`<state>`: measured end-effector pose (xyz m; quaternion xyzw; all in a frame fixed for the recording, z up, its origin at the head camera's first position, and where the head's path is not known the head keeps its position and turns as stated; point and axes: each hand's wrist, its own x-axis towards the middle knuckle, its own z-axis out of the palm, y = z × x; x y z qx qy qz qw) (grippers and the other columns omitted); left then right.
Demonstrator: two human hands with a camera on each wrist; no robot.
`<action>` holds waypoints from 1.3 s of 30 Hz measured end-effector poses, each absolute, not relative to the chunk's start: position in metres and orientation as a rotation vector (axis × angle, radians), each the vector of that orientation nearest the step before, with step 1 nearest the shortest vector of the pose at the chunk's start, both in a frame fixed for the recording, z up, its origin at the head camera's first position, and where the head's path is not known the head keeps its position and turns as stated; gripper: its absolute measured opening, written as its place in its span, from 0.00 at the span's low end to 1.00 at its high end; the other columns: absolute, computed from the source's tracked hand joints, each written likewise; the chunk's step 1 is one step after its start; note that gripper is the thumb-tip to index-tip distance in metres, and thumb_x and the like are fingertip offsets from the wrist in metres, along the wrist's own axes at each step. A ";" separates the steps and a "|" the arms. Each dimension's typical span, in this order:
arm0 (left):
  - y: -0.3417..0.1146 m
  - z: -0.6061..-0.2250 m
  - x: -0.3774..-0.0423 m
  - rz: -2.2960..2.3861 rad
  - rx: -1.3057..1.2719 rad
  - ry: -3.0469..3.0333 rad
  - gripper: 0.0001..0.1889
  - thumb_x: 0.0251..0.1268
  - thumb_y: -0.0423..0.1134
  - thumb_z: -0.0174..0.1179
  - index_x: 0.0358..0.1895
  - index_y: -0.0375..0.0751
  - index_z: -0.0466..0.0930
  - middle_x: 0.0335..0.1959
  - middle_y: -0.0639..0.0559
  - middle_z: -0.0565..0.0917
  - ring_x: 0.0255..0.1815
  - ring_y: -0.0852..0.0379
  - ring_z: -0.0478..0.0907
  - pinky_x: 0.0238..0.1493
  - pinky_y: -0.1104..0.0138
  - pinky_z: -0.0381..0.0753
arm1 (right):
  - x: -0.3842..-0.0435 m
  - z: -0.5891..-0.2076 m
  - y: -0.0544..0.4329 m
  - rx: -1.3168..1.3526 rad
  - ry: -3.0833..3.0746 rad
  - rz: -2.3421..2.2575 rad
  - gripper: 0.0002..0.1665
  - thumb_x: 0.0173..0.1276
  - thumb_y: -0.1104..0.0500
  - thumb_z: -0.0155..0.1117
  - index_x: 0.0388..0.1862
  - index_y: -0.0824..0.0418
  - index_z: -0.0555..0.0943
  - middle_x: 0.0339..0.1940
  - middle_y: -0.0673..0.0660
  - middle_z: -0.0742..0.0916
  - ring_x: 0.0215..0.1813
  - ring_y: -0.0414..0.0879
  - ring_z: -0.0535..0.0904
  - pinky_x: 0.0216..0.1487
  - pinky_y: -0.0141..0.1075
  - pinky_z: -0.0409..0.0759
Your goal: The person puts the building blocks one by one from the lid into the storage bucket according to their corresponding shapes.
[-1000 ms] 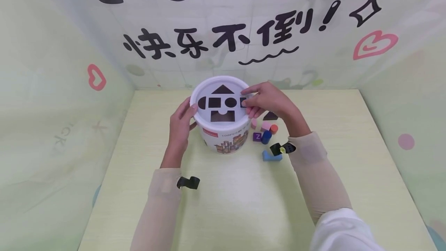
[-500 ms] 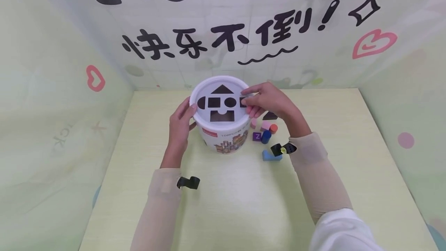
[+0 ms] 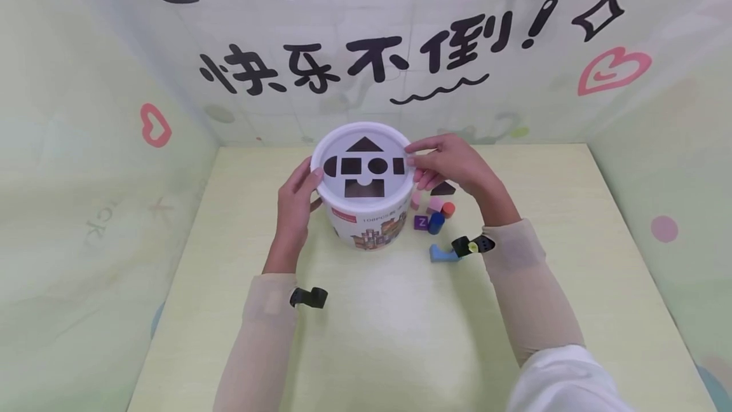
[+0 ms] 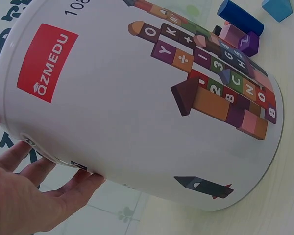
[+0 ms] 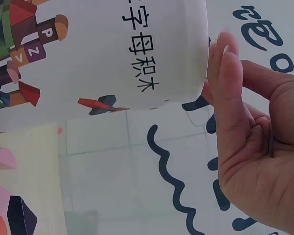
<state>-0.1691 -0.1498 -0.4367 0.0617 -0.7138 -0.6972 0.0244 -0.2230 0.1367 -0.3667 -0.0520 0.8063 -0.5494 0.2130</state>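
A white bucket (image 3: 366,218) printed with letter blocks stands upright on the table, its white lid (image 3: 389,192) cut with shaped holes. My left hand (image 3: 294,208) grips its left side, thumb over the rim and fingers against the wall, as the left wrist view also shows. At the right rim is my right hand (image 3: 454,164), thumb and forefinger extended at the lid's edge beside the right-hand rectangular hole. In the right wrist view this hand (image 5: 257,132) has its fingertips right by the rim, other fingers bent, with no block visible in it.
Loose blocks lie right of the bucket: a purple Z cube (image 3: 420,222), a blue cylinder (image 3: 436,223), an orange-red cylinder (image 3: 448,210), pink pieces (image 3: 435,205), a dark triangle (image 3: 443,189) and a light blue notched block (image 3: 443,254). Printed walls enclose the table (image 3: 366,336).
My right hand has shifted slightly right, off the right-hand rectangular hole to the rim, uncovering that hole. The left hand keeps its grip and the bucket stays in place.
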 end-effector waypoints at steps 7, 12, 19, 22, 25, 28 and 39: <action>-0.150 -0.436 -0.170 -2.157 0.199 -2.210 0.26 0.69 0.56 0.57 0.69 0.60 0.70 0.66 0.56 0.75 0.59 0.53 0.75 0.58 0.52 0.79 | -0.222 -0.370 0.148 -0.100 2.228 -1.573 0.20 0.69 0.57 0.63 0.59 0.61 0.79 0.24 0.60 0.86 0.23 0.47 0.84 0.31 0.39 0.87; -0.149 -0.436 -0.170 -2.160 0.197 -2.211 0.26 0.69 0.56 0.57 0.69 0.60 0.70 0.66 0.56 0.75 0.60 0.53 0.75 0.58 0.52 0.79 | -0.221 -0.375 0.157 -0.053 2.224 -1.579 0.21 0.69 0.57 0.63 0.59 0.62 0.79 0.24 0.59 0.86 0.22 0.46 0.83 0.31 0.39 0.87; -0.150 -0.436 -0.172 -2.159 0.198 -2.209 0.26 0.68 0.56 0.57 0.68 0.61 0.71 0.65 0.56 0.76 0.59 0.53 0.75 0.58 0.52 0.80 | -0.216 -0.387 0.167 -0.030 2.230 -1.551 0.23 0.70 0.56 0.63 0.61 0.63 0.78 0.27 0.64 0.86 0.25 0.49 0.84 0.34 0.40 0.87; -0.150 -0.436 -0.171 -2.160 0.202 -2.207 0.26 0.68 0.56 0.57 0.69 0.61 0.71 0.65 0.56 0.76 0.58 0.54 0.76 0.58 0.52 0.80 | -0.212 -0.395 0.172 -0.011 2.224 -1.528 0.23 0.70 0.56 0.63 0.61 0.63 0.77 0.28 0.64 0.86 0.24 0.48 0.84 0.34 0.39 0.87; -0.149 -0.436 -0.170 -2.154 0.201 -2.210 0.26 0.68 0.56 0.57 0.69 0.61 0.71 0.65 0.56 0.76 0.58 0.53 0.76 0.58 0.52 0.80 | -0.208 -0.403 0.178 -0.011 2.217 -1.508 0.24 0.70 0.55 0.62 0.62 0.64 0.77 0.28 0.63 0.86 0.24 0.47 0.84 0.35 0.39 0.87; -0.149 -0.436 -0.170 -2.153 0.193 -2.209 0.26 0.68 0.55 0.57 0.68 0.61 0.71 0.65 0.56 0.76 0.59 0.53 0.76 0.58 0.52 0.80 | -0.206 -0.413 0.184 -0.008 2.198 -1.506 0.24 0.70 0.55 0.62 0.62 0.65 0.76 0.27 0.61 0.86 0.25 0.47 0.85 0.36 0.39 0.87; -0.149 -0.436 -0.170 -2.161 0.198 -2.205 0.26 0.69 0.55 0.56 0.69 0.60 0.70 0.65 0.55 0.76 0.59 0.53 0.75 0.58 0.52 0.80 | -0.197 -0.445 0.193 0.050 2.157 -1.518 0.25 0.71 0.57 0.60 0.63 0.68 0.74 0.24 0.56 0.86 0.23 0.44 0.83 0.32 0.37 0.87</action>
